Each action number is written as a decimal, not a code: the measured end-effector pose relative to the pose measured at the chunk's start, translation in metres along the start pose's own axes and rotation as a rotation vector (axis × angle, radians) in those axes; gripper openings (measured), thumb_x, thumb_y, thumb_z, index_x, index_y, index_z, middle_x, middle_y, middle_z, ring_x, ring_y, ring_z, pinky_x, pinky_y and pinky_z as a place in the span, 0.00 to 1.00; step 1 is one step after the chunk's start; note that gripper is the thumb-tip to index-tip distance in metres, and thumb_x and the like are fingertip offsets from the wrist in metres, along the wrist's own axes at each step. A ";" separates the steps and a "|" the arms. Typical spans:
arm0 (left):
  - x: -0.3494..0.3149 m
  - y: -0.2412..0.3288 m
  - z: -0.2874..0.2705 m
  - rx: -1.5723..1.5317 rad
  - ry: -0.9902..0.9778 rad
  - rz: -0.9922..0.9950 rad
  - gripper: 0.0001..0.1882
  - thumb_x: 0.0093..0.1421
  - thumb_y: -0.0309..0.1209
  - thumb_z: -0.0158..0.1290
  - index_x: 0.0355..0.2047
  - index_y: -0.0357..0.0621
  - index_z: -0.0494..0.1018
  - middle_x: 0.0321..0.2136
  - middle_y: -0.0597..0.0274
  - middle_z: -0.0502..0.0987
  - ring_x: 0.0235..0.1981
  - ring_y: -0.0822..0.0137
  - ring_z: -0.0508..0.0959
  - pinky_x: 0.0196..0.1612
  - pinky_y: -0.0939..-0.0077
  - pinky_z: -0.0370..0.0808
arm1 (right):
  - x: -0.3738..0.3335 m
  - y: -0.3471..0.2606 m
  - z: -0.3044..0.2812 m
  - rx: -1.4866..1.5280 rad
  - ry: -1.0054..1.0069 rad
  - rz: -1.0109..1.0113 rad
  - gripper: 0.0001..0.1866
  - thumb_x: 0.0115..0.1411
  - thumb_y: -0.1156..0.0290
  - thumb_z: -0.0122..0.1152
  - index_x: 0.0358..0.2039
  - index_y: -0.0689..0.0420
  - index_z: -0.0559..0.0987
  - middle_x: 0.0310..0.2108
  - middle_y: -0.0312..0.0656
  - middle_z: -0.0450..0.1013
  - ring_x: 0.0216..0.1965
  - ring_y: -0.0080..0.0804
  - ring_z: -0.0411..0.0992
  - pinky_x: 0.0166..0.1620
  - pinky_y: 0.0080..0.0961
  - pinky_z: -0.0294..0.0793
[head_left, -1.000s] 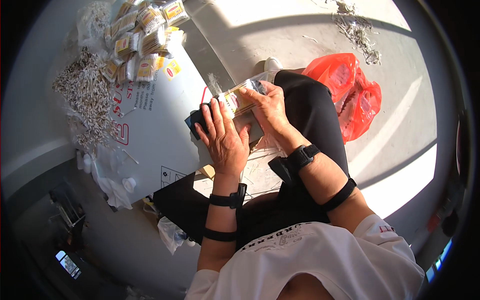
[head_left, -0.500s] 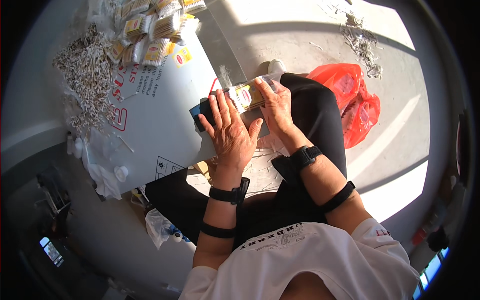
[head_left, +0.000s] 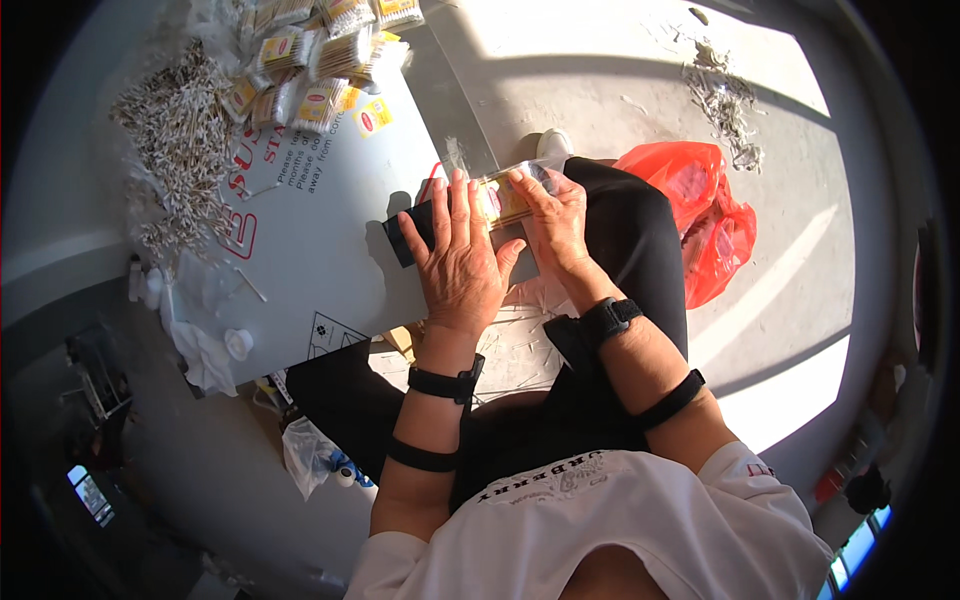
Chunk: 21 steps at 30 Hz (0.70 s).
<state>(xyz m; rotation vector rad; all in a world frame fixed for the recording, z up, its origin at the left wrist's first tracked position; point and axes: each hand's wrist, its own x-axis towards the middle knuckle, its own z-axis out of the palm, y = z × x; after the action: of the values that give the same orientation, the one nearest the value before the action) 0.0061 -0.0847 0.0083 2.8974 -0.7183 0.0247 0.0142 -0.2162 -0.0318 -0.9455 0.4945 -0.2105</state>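
Observation:
A clear packet of cotton swabs with a yellow label lies at the near right edge of the board. My right hand grips its right end, thumb on top. Stretched out flat, my left hand lays its fingers against the packet's left end, covering the swab tips there. Clear film sticks up just beyond those fingertips. Beneath the left fingers, a dark flat block shows partly; the rest is hidden.
Across the pale board, loose cotton swabs are heaped at far left. Filled swab packets and a yellow label card lie beside them. A red plastic bag stands on the floor at right, scraps beyond.
My left fingers have come over the packet's left end, hiding swab tips that showed before. The right hand keeps its grip. The whole view has shifted slightly.

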 end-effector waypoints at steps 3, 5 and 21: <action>-0.001 0.000 0.003 -0.036 -0.025 0.018 0.45 0.57 0.53 0.52 0.65 0.37 0.51 0.68 0.52 0.47 0.69 0.53 0.44 0.64 0.37 0.35 | -0.002 0.005 0.002 0.066 0.025 -0.021 0.07 0.57 0.71 0.65 0.29 0.62 0.79 0.26 0.32 0.75 0.26 0.16 0.69 0.31 0.16 0.69; -0.004 0.002 0.006 -0.181 0.046 -0.099 0.45 0.58 0.54 0.50 0.65 0.35 0.50 0.68 0.50 0.45 0.70 0.52 0.42 0.65 0.37 0.35 | -0.003 0.006 0.001 0.069 0.066 0.012 0.08 0.56 0.69 0.66 0.28 0.61 0.79 0.26 0.33 0.75 0.26 0.17 0.69 0.31 0.16 0.69; -0.006 0.004 0.012 -0.143 -0.013 -0.143 0.49 0.58 0.56 0.49 0.65 0.29 0.45 0.68 0.46 0.42 0.70 0.53 0.38 0.65 0.39 0.32 | -0.008 -0.003 -0.001 0.209 -0.031 0.191 0.10 0.51 0.82 0.67 0.35 0.64 0.77 0.31 0.43 0.78 0.32 0.28 0.78 0.38 0.23 0.78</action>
<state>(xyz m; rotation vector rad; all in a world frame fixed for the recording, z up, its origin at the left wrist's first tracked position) -0.0016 -0.0867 -0.0029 2.8058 -0.4910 -0.0596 0.0068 -0.2159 -0.0272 -0.6924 0.5204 -0.0732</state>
